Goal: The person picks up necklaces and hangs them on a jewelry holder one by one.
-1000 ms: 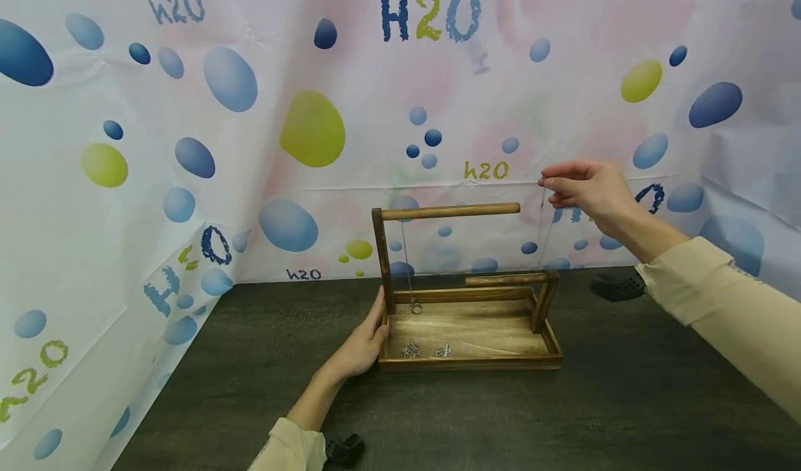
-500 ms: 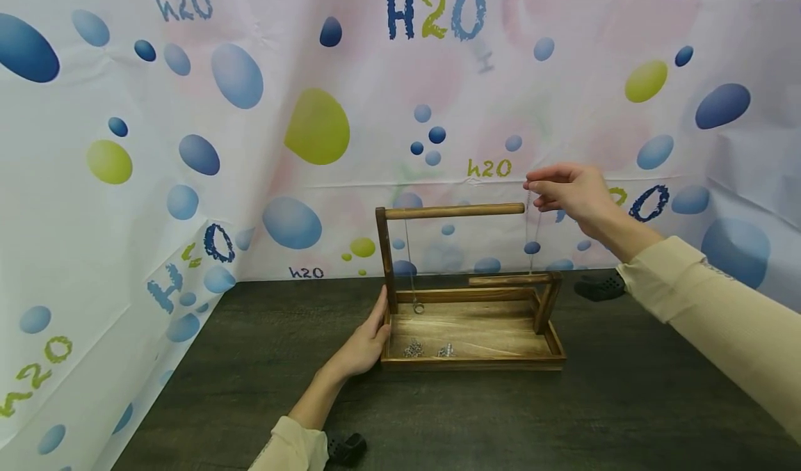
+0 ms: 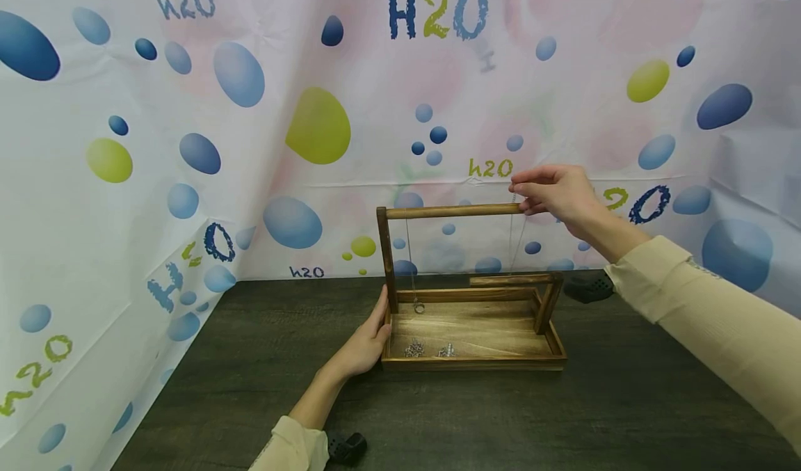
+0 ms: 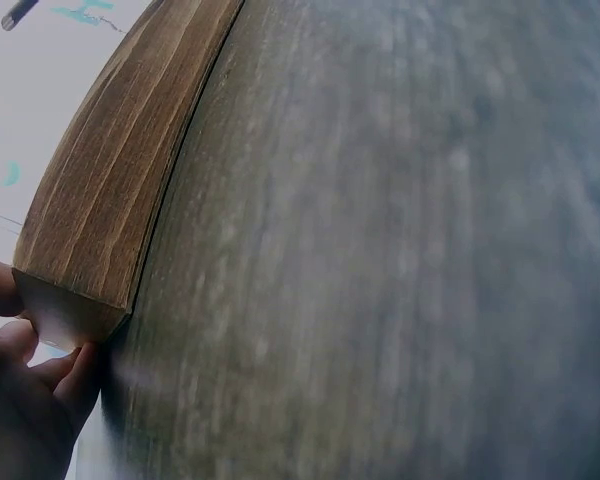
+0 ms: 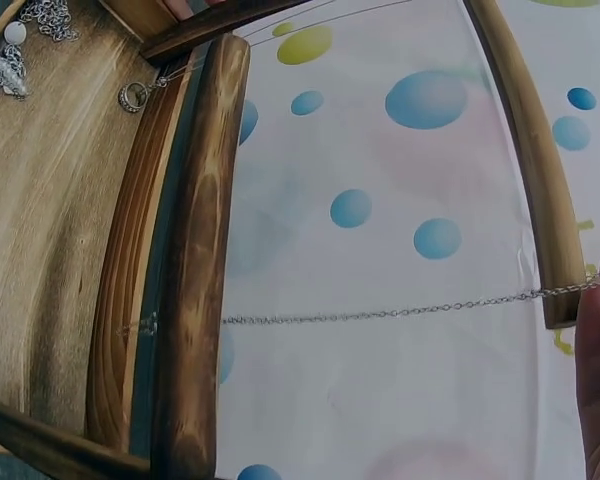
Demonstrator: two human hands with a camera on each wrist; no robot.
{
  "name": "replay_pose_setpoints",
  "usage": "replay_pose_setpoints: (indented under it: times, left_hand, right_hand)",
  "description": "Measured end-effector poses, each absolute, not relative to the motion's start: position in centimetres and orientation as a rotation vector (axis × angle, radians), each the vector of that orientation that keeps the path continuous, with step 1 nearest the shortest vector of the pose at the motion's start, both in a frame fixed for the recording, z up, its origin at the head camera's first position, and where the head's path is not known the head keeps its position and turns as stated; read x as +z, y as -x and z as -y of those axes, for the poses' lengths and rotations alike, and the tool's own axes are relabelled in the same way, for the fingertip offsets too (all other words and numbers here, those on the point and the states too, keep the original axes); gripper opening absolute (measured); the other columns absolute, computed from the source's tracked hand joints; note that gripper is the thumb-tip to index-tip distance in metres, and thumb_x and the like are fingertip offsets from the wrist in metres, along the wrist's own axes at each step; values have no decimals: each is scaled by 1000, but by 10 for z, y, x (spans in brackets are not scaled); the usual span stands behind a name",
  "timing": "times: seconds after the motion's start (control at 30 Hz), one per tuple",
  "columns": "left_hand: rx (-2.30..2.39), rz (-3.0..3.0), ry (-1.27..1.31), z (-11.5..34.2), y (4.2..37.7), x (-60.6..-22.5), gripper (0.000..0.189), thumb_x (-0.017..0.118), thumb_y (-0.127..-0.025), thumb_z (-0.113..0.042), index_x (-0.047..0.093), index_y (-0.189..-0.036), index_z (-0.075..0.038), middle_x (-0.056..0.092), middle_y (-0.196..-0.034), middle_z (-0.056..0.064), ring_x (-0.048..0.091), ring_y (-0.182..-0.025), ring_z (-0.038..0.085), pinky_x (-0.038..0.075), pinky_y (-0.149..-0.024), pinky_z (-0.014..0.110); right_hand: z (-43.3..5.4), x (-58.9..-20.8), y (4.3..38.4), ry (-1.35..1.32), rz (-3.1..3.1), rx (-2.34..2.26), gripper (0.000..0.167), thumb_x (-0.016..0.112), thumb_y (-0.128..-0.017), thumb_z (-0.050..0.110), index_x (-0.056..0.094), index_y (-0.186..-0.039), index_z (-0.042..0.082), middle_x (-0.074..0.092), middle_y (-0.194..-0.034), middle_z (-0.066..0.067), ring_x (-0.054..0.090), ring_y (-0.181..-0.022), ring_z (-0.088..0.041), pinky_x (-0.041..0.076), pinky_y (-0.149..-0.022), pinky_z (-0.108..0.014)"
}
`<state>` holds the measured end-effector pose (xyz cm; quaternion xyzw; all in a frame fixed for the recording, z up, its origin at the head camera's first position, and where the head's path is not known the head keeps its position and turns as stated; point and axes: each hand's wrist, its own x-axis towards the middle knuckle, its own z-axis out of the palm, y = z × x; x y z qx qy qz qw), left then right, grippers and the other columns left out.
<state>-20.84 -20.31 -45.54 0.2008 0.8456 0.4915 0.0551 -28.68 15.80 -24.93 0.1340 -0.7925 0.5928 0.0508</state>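
Observation:
A wooden jewelry stand has a tray [image 3: 475,364], a tall bar [image 3: 453,212] fixed at the left and a lower bar [image 3: 510,280] fixed at the right. My left hand [image 3: 358,344] rests against the tray's left end, fingers extended along its side. At the tall bar's free right end, my right hand [image 3: 560,194] pinches a thin silver necklace [image 5: 380,315] by its chain. The chain hangs down, and its lower end with a small shiny pendant [image 5: 152,323] shows beyond the lower bar. Another necklace with a ring pendant [image 3: 418,307] hangs from the tall bar's left part.
Two small heaps of silver chain, a left heap [image 3: 414,349] and a right heap [image 3: 446,351], lie at the tray's front left. The stand is on a dark wood-grain table [image 3: 250,394]. Behind it hangs a white printed backdrop [image 3: 369,60].
My right hand has moved left with the necklace, from right of the tall bar to its free end, the chain now overlapping it. My left hand stays at the tray's end.

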Motion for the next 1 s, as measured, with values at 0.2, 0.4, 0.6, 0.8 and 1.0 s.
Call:
replay_pose_setpoints:
  times: [0.2, 0.4, 0.6, 0.8, 1.0]
  left_hand:
    - [1457, -2573, -616, 204, 207, -454, 72, 36, -110, -5, -11, -162, -23, -1, -167, 16, 7, -151, 36, 19, -117, 58]
    - [1463, -2560, -607, 204, 205, -452, 73, 35, -110, -5, -12, -161, -24, -2, -167, 16, 6, -151, 37, 18, -117, 58]
    - [1464, -2563, -600, 202, 205, -452, 73, 36, -110, -4, -11, -162, -22, -2, -167, 15, 6, -151, 35, 18, -117, 57]
    - [1493, -2566, -592, 200, 201, -447, 73, 37, -108, 0, -8, -162, -17, -1, -166, 17, 7, -151, 37, 17, -117, 58]
    - [1486, -2559, -600, 201, 202, -448, 73, 38, -109, -3, -8, -162, -23, -2, -167, 13, 6, -151, 35, 16, -118, 57]
  right_hand:
    - [-149, -248, 287, -422, 2425, 1802, 33, 67, -99, 15, 65, -125, -6, 75, -99, 3, 70, -73, -15, 60, -70, -31]
    - [-140, -248, 287, -436, 2452, 1793, 36, 66, -100, 15, 63, -127, -8, 75, -101, 2, 71, -74, -16, 60, -70, -31]
    - [-132, -246, 286, -424, 2475, 1786, 34, 64, -101, 14, 63, -127, -8, 73, -112, -11, 71, -75, -18, 60, -71, -31]
    - [-124, -245, 286, -424, 2489, 1784, 33, 63, -101, 14, 64, -128, -7, 73, -113, -12, 71, -76, -20, 60, -71, -31]
    - [-118, -245, 287, -441, 2461, 1811, 32, 64, -101, 11, 64, -126, -8, 75, -106, -6, 71, -72, -18, 60, -70, -32]
